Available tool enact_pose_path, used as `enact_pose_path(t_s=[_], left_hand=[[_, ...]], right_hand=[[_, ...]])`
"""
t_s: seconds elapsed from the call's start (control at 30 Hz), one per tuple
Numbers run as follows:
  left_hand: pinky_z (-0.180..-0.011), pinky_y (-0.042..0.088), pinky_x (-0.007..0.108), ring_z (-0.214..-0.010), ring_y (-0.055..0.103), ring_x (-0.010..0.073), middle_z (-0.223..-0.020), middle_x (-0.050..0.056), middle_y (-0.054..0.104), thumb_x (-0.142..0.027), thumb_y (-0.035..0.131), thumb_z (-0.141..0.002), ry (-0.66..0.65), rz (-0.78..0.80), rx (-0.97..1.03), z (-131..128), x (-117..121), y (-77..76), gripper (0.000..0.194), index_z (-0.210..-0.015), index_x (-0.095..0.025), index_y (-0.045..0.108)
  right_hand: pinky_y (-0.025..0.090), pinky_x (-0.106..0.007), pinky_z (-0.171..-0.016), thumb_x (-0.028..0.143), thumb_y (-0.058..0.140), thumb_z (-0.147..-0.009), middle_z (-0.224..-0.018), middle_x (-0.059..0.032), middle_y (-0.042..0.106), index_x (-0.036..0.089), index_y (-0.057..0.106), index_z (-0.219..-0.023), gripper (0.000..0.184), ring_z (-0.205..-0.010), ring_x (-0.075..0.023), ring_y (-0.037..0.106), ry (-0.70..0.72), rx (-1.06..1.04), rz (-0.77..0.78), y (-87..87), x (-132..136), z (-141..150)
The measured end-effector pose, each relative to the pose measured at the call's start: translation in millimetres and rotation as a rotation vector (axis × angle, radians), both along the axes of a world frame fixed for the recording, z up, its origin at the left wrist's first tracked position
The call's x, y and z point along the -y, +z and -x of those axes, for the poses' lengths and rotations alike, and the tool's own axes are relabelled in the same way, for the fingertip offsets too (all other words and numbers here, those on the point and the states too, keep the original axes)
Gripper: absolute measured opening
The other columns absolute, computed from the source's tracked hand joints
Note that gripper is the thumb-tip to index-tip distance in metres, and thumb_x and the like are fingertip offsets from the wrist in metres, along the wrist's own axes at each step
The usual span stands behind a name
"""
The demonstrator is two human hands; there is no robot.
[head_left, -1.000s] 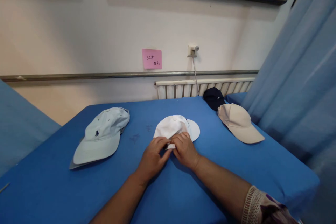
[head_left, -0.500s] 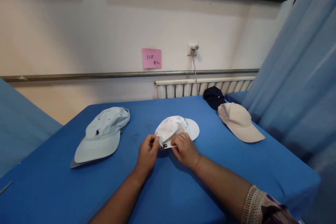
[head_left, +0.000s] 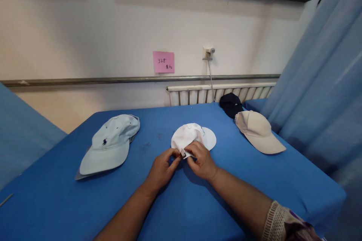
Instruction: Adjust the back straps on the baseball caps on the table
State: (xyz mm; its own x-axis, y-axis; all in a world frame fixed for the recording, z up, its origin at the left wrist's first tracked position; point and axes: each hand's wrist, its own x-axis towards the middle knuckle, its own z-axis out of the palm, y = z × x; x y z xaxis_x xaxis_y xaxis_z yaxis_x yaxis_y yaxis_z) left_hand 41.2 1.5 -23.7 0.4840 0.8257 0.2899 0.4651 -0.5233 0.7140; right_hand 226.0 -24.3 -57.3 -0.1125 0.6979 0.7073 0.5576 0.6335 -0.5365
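Observation:
A white cap [head_left: 192,135] lies in the middle of the blue table [head_left: 175,203], its brim pointing away from me. My left hand [head_left: 162,169] and my right hand [head_left: 201,160] meet at the cap's near edge. Both pinch the back strap, where a small metal buckle [head_left: 183,154] shows between the fingertips. The fingers of both hands are closed on the strap.
A pale blue cap [head_left: 109,145] lies at the left of the table. A beige cap [head_left: 258,130] and a dark navy cap [head_left: 230,104] sit at the far right. Blue curtains [head_left: 319,83] hang close on the right; a radiator [head_left: 217,93] runs behind the table.
My hands spread the strap apart half a second ago and have come together again at the buckle. The cap's back edge has shifted slightly to the right.

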Motion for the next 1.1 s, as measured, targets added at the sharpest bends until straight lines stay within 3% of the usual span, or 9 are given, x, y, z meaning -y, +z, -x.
enact_pose_path(t_s=[0.13, 0.37, 0.47, 0.6, 0.7, 0.8, 0.87, 1.0, 1.1], left_hand=[[-0.082, 0.047, 0.031, -0.087, 0.064, 0.0184, -0.089, 0.002, 0.068, -0.032, 0.053, -0.088, 0.0, -0.023, 0.057, 0, 0, -1.6, 0.015, -0.091, -0.021, 0.063], [-0.082, 0.048, 0.032, -0.087, 0.062, 0.0183, -0.091, 0.002, 0.065, -0.033, 0.051, -0.09, -0.026, 0.003, 0.051, 0, 2, -1.9, 0.016, -0.098, -0.021, 0.057], [-0.083, 0.047, 0.036, -0.087, 0.061, 0.0206, -0.091, 0.004, 0.065, -0.032, 0.049, -0.088, 0.075, -0.068, -0.037, 8, -8, -1.2, 0.016, -0.097, -0.02, 0.057], [-0.084, 0.047, 0.041, -0.087, 0.06, 0.0248, -0.088, 0.007, 0.066, -0.021, 0.049, -0.077, 0.334, -0.174, -0.022, 31, -26, 6.8, 0.015, -0.088, -0.02, 0.059], [-0.09, 0.045, 0.042, -0.094, 0.06, 0.0249, -0.09, 0.007, 0.067, -0.013, 0.044, -0.068, 0.325, -0.253, 0.045, 42, -25, 15.2, 0.017, -0.074, -0.021, 0.058], [-0.08, 0.05, 0.035, -0.081, 0.064, 0.021, -0.081, 0.004, 0.069, -0.013, 0.044, -0.07, 0.006, -0.069, 0.012, 29, -7, 13.6, 0.02, -0.072, -0.021, 0.062], [-0.074, 0.052, 0.034, -0.075, 0.064, 0.0203, -0.083, 0.004, 0.071, -0.016, 0.049, -0.075, -0.211, 0.137, -0.033, 10, 8, 3.5, 0.023, -0.088, -0.021, 0.067], [-0.089, 0.051, 0.039, -0.094, 0.063, 0.0259, -0.097, 0.008, 0.071, -0.028, 0.064, -0.075, -0.125, 0.259, 0.25, -25, 19, -21.5, 0.022, -0.096, -0.021, 0.067], [-0.086, 0.054, 0.038, -0.091, 0.065, 0.026, -0.09, 0.008, 0.072, -0.04, 0.063, -0.081, -0.016, 0.455, 0.461, -28, 10, -22.3, 0.021, -0.087, -0.021, 0.068]], right_hand=[[0.048, -0.034, -0.084, 0.02, 0.068, -0.08, -0.101, -0.0059, 0.061, 0.02, 0.062, -0.11, 0.032, -0.095, -0.0202, 0.059, 0.165, -0.084, 0.087, 3.7, 4, 3], [0.049, -0.03, -0.073, 0.021, 0.07, -0.08, -0.086, -0.0013, 0.062, 0.022, 0.063, -0.095, 0.017, -0.08, -0.0164, 0.06, 0.155, -0.216, 0.094, 0.2, 2, 5], [0.049, -0.031, -0.074, 0.019, 0.07, -0.079, -0.085, -0.0016, 0.062, 0.021, 0.061, -0.093, 0.017, -0.081, -0.017, 0.059, 0.122, -0.233, 0.035, 2.1, 3, 3], [0.049, -0.033, -0.077, 0.023, 0.071, -0.08, -0.089, -0.0032, 0.062, 0.022, 0.061, -0.096, 0.018, -0.085, -0.0185, 0.059, 0.069, -0.244, -0.014, 2.8, 2, 1], [0.049, -0.031, -0.073, 0.026, 0.07, -0.082, -0.088, -0.003, 0.062, 0.022, 0.062, -0.096, 0.017, -0.082, -0.0178, 0.058, 0.046, -0.25, -0.011, 2.7, 1, 0], [0.049, -0.03, -0.068, 0.025, 0.068, -0.083, -0.087, -0.0032, 0.061, 0.021, 0.062, -0.098, 0.017, -0.077, -0.0167, 0.057, -0.006, -0.271, -0.009, 4.1, 2, 3], [0.05, -0.031, -0.07, 0.025, 0.067, -0.084, -0.089, -0.0045, 0.061, 0.021, 0.061, -0.099, 0.017, -0.079, -0.0175, 0.058, -0.036, -0.267, -0.022, 6.3, 5, 7], [0.052, -0.034, -0.077, 0.024, 0.064, -0.086, -0.095, -0.0067, 0.064, 0.022, 0.059, -0.106, 0.021, -0.089, -0.02, 0.06, 0.067, -0.179, -0.061, 14.0, 19, 21], [0.05, -0.04, -0.09, 0.027, 0.063, -0.087, -0.111, -0.0102, 0.064, 0.022, 0.053, -0.124, 0.039, -0.103, -0.0232, 0.06, 0.195, -0.073, -0.121, 19.6, 30, 25]])
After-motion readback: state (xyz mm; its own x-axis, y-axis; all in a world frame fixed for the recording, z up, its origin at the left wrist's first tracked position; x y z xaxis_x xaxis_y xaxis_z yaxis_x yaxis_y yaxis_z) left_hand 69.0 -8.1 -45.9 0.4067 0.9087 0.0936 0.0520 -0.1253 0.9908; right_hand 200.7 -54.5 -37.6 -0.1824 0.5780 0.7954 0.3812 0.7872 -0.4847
